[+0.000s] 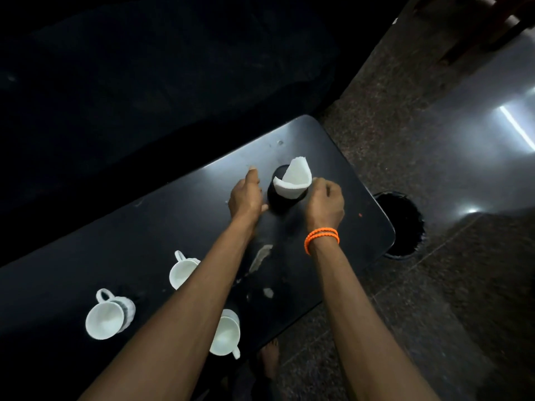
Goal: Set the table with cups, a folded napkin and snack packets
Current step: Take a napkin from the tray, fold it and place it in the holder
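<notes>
A white folded napkin [293,180] stands in a black cup-shaped holder [285,199] near the far right end of the black table [150,241]. My left hand [246,195] rests against the holder's left side, fingers straight and the thumb at its base. My right hand [325,201], with orange bands on the wrist, has curled fingers touching the napkin's right edge. Three white cups stand on the near part of the table: one at the left [108,315], one in the middle [182,272] and one near the front edge [227,334], the last two partly hidden by my left forearm.
Whitish smears [260,257] mark the table between my arms. A round black bin [401,224] stands on the speckled floor just past the table's right end. A bare foot [270,360] shows below the table's front edge. The area behind the table is dark.
</notes>
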Motion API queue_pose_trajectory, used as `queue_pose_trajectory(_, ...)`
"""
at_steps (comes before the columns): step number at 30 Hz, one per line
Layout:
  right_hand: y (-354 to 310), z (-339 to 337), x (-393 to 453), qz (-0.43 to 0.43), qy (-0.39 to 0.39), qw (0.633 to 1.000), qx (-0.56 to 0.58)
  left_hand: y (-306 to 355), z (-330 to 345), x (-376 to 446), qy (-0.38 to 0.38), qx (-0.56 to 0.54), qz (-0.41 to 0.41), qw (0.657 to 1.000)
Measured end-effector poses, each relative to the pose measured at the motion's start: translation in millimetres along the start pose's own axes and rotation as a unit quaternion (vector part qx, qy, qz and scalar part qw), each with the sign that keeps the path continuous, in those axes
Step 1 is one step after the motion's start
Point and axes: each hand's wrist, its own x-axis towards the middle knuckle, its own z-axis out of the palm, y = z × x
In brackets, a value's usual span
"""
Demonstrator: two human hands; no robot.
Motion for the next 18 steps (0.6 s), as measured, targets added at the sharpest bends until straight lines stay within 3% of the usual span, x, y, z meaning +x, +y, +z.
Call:
queue_pose_trajectory(3,8.3,1.3,2.0,0.063,-0.037,0.996,0.06,-0.8,5.0,-5.5,-0.05,0.086,0.062,0.993)
queue_pose_trajectory(8,25.4,5.5,8.4,0.105,-0.108,0.978,0.142,-3.6,9.2,-9.8,-0.118,0.024,0.057,0.991)
queue_pose_trajectory(18,61.0,-14.1,-18.9,0.084,-0.115,0.978,0.153,-46.9,-18.9,-39.7,-0.07,-0.102,0.06,0.991)
